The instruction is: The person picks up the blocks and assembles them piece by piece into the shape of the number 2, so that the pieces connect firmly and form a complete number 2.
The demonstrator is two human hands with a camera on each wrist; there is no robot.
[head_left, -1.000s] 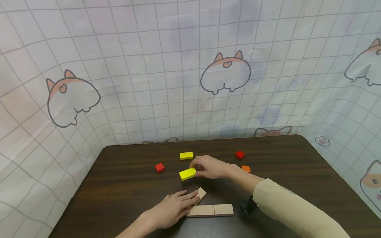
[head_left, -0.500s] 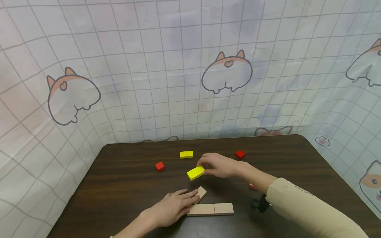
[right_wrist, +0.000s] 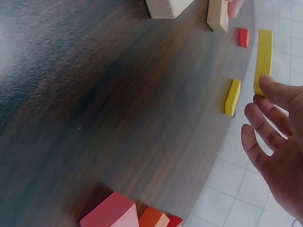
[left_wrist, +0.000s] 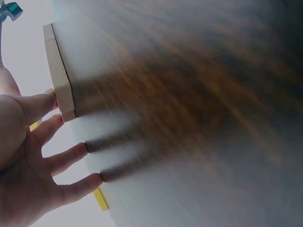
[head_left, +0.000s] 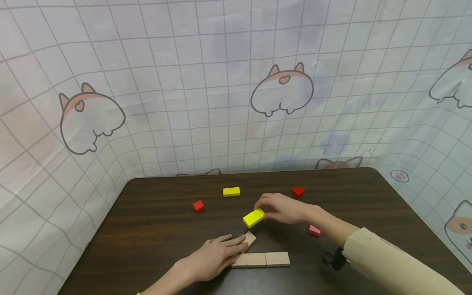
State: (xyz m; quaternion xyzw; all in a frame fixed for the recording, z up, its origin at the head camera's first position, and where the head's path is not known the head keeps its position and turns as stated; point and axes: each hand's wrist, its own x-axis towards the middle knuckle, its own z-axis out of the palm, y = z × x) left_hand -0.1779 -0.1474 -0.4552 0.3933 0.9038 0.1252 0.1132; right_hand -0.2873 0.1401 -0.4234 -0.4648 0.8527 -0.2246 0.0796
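My right hand point(head_left: 282, 208) pinches a yellow rectangular block point(head_left: 253, 218) by its right end. The right wrist view has this yellow block point(right_wrist: 264, 56) between thumb and forefinger, above the tabletop. Nearer me, my left hand point(head_left: 212, 259) lies palm down with fingers extended across the left ends of several plain wooden blocks. Two of these wooden blocks point(head_left: 254, 260) sit end to end in a row; another wooden block point(head_left: 251, 239) slants away from the row's left end, partly under my fingers. In the left wrist view, thumb and forefinger touch the wooden blocks point(left_wrist: 59, 68), and two other fingertips meet the table.
A second yellow block point(head_left: 231, 191) and two red blocks, one at left point(head_left: 198, 206) and one at right point(head_left: 298, 191), lie farther back. Below my right forearm is a pink block point(head_left: 314, 230); the right wrist view adds an orange block point(right_wrist: 154, 217). A patterned sheet point(head_left: 206, 102) surrounds the table.
My right hand has carried the yellow block rightward across the table, and the pink block has come into view beneath the forearm. My left hand and the wooden blocks have stayed put.
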